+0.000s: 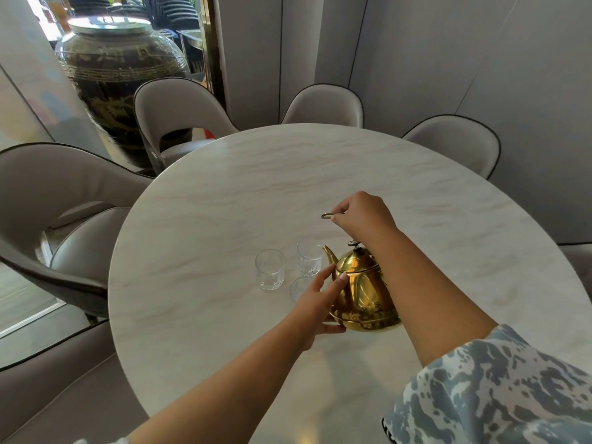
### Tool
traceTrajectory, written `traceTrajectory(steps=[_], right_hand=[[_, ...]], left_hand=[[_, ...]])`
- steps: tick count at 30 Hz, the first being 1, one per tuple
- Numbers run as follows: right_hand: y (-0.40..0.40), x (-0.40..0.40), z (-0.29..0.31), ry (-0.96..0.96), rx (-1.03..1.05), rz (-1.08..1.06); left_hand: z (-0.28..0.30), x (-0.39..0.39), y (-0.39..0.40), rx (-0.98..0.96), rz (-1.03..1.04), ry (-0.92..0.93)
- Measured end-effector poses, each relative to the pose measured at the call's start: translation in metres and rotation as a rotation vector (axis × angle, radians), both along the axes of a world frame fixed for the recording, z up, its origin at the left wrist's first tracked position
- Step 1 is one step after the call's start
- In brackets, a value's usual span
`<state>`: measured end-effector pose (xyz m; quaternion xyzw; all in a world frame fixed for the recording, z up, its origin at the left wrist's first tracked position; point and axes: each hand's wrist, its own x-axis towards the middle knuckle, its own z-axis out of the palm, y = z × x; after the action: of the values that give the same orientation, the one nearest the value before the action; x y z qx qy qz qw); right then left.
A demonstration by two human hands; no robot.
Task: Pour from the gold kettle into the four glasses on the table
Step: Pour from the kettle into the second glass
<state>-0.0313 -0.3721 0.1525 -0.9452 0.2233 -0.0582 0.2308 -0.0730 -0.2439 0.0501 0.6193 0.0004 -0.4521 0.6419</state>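
The gold kettle [365,293] is at the near middle of the round marble table [288,174], its spout pointing left towards the glasses. My right hand [362,213] is above it, closed on the thin wire handle, whose end sticks out to the left. My left hand [315,299] lies against the kettle's left side, fingers on the body and thumb under the base. One clear glass [270,269] stands left of the spout. A second glass [309,257] is right at the spout tip. A third glass [299,287] is partly hidden behind my left fingers. No other glass shows.
Padded grey chairs ring the table: one at the left [64,200], three at the far side [176,113]. A large dark ornamental jar [118,75] stands behind the far-left chair. A pale wall runs along the back.
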Motion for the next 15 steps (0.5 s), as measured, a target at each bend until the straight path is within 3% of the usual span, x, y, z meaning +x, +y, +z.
traceTrajectory(steps=[15], right_hand=[[0.0004,-0.0012,0.0032,0.013,-0.015,0.01]], left_hand=[[0.0063,-0.0047,0.0005,0.005,0.0,-0.001]])
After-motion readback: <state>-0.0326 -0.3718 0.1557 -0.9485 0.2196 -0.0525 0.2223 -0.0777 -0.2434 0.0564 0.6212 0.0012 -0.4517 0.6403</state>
